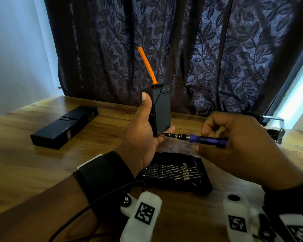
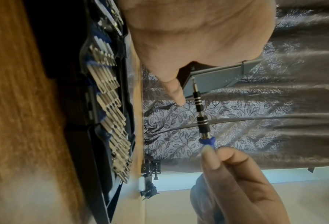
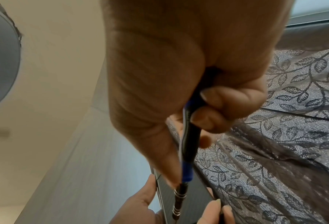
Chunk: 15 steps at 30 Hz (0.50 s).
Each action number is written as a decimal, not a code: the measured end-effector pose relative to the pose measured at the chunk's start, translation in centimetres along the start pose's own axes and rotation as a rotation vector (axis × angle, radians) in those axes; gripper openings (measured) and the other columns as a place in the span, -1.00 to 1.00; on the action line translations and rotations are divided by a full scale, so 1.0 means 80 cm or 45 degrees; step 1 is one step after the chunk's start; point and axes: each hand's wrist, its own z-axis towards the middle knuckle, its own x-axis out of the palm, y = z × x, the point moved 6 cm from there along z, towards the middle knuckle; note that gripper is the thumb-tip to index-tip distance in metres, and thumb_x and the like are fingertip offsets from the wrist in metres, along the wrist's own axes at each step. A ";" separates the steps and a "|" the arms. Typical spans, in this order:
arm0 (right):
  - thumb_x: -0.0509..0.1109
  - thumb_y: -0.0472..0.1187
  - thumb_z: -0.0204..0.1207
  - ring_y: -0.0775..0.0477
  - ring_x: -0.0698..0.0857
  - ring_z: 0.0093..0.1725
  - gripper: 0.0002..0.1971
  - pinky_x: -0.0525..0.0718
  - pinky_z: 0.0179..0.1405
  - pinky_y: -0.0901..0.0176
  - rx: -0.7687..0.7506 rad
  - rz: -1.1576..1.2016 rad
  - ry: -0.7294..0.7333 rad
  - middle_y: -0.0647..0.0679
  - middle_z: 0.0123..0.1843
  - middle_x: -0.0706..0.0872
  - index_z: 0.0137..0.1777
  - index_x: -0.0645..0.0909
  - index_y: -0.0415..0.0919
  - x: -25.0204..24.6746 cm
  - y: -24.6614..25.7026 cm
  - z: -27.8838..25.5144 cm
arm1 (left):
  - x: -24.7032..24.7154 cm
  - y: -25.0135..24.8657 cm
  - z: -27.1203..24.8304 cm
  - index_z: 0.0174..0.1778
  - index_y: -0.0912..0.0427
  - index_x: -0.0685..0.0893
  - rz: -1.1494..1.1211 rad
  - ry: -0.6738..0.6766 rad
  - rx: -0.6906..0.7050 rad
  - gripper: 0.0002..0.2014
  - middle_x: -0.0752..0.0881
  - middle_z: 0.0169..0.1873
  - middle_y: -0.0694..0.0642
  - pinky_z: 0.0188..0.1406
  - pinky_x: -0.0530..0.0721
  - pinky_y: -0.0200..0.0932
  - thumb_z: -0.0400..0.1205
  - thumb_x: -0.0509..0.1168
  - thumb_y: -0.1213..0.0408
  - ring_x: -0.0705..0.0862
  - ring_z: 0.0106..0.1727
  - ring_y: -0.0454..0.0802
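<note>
My left hand (image 1: pixel 148 130) grips a black box-shaped device (image 1: pixel 162 109) upright above the table, thumb along its left edge. An orange pry tool (image 1: pixel 147 65) sticks up out of the device's top. My right hand (image 1: pixel 234 137) holds a blue-handled precision screwdriver (image 1: pixel 199 137) level, its bit touching the device's lower corner. In the left wrist view the screwdriver (image 2: pixel 201 115) tip meets the corner of the device (image 2: pixel 217 78). In the right wrist view my fingers curl round the screwdriver (image 3: pixel 188 144) handle and the left hand's fingers (image 3: pixel 140 201) hold the device (image 3: pixel 194 201) below.
An open black bit case (image 1: pixel 175 173) with several steel bits lies on the wooden table (image 1: pixel 42 163) under my hands. A second black device (image 1: pixel 63 127) lies at the left. A dark clamp (image 1: pixel 276 133) sits at the right table edge. A dark leaf-patterned curtain (image 1: pixel 199 49) hangs behind.
</note>
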 end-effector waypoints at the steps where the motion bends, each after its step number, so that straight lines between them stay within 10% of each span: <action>1: 0.69 0.05 0.26 0.20 0.67 -0.33 -0.73 0.53 -0.41 0.51 -0.007 -0.009 -0.005 0.40 -0.19 0.69 -0.31 0.60 0.12 0.000 -0.001 0.000 | 0.000 0.000 0.000 0.38 0.13 0.74 -0.002 0.000 -0.002 -0.23 0.76 0.33 0.30 -0.04 0.84 0.10 0.39 0.34 -0.34 0.77 0.18 0.28; 11: 0.34 0.20 0.55 0.14 0.58 -0.56 -0.58 0.49 -0.51 0.41 0.012 -0.025 0.013 0.22 -0.54 0.63 -0.49 0.59 0.04 0.005 -0.004 0.001 | 0.000 0.000 -0.001 0.44 0.07 0.72 0.022 -0.007 -0.008 -0.24 0.77 0.33 0.23 -0.05 0.84 0.08 0.42 0.32 -0.34 0.78 0.26 0.30; 15: 0.49 0.22 0.42 0.17 0.67 -0.40 -0.76 0.55 -0.42 0.41 0.023 -0.003 0.053 0.26 -0.36 0.72 -0.34 0.67 0.12 0.006 -0.008 0.001 | -0.002 0.003 -0.001 0.44 0.07 0.72 0.037 0.005 -0.021 -0.24 0.76 0.34 0.24 -0.02 0.84 0.09 0.42 0.34 -0.34 0.78 0.26 0.28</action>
